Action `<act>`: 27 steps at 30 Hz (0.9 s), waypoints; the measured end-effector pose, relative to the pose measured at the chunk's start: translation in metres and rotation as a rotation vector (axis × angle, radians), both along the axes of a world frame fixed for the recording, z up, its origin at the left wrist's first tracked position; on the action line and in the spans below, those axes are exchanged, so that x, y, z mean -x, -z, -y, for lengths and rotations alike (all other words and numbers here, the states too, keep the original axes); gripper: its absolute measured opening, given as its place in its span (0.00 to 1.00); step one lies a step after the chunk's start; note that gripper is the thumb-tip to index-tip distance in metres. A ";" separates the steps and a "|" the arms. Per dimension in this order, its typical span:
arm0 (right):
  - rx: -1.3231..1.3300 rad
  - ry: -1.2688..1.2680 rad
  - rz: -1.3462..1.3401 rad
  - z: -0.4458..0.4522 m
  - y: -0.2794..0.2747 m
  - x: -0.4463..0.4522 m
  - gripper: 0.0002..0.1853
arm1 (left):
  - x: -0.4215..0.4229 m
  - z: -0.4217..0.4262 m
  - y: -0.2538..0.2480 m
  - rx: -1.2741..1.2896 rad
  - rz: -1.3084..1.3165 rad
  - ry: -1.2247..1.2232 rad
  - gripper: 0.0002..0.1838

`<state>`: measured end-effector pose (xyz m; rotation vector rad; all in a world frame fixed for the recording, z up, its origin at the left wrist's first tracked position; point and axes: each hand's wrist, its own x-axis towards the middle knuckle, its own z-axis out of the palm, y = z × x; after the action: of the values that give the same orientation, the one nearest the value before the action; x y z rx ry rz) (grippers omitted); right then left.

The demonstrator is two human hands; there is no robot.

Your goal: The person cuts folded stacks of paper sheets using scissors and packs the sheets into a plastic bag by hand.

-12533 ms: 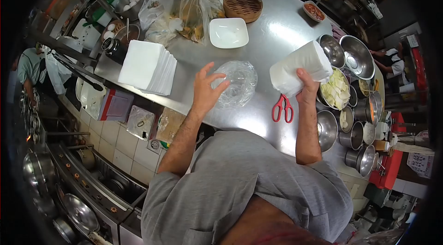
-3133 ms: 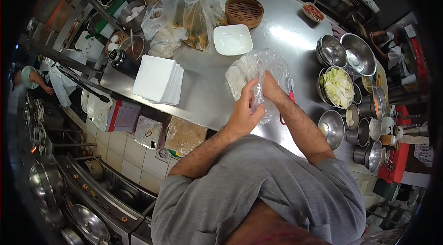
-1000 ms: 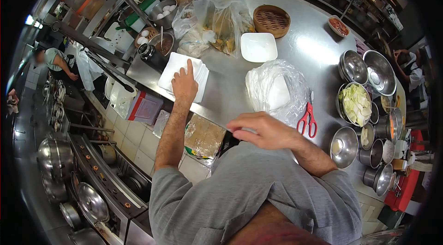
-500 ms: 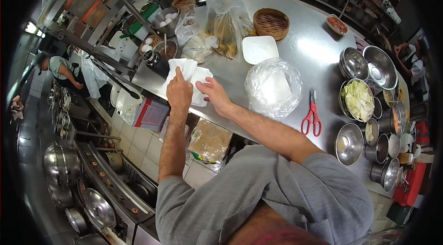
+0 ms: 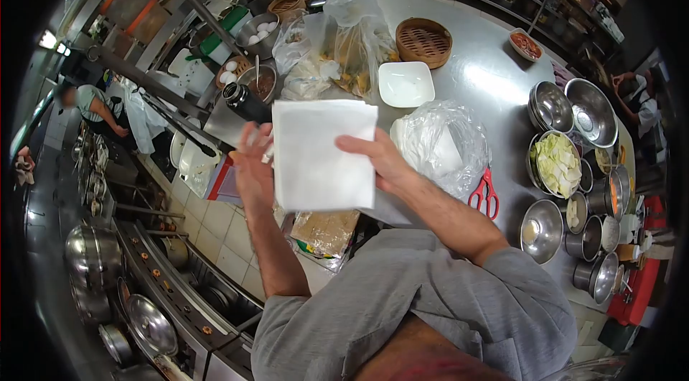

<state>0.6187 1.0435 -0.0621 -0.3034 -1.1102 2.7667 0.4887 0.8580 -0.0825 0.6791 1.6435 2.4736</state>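
Observation:
My right hand (image 5: 391, 158) grips a stack of square white paper sheets (image 5: 323, 155) by its right side, the thumb lying on top. The stack is raised above the table's near edge and faces me. At its left side is my left hand (image 5: 252, 162), slightly blurred, with the fingers apart; whether it touches the stack is unclear. A clear plastic bag (image 5: 470, 140) with white sheets inside lies on the table to the right. Red-handled scissors (image 5: 486, 198) are partly under that bag.
Behind the stack stand a black bottle (image 5: 244, 101), filled plastic bags (image 5: 355, 43), a white square dish (image 5: 406, 85) and a bamboo steamer (image 5: 423, 42). Metal bowls and cut cabbage (image 5: 557, 160) occupy the right side. A person (image 5: 97, 112) works at the far left, another at far right.
The white sheets have come up off the table into my right hand. My left hand has moved left and down, its fingers opening. The plastic bag has shifted right over the scissors.

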 end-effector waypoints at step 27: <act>-0.559 0.134 0.074 -0.020 -0.010 -0.046 0.32 | -0.084 -0.040 0.008 -0.017 0.324 0.441 0.33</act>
<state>0.6643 1.0636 -0.0517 -0.3883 -1.7402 2.2245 0.5727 0.8978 -0.0909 0.5351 1.2061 2.1445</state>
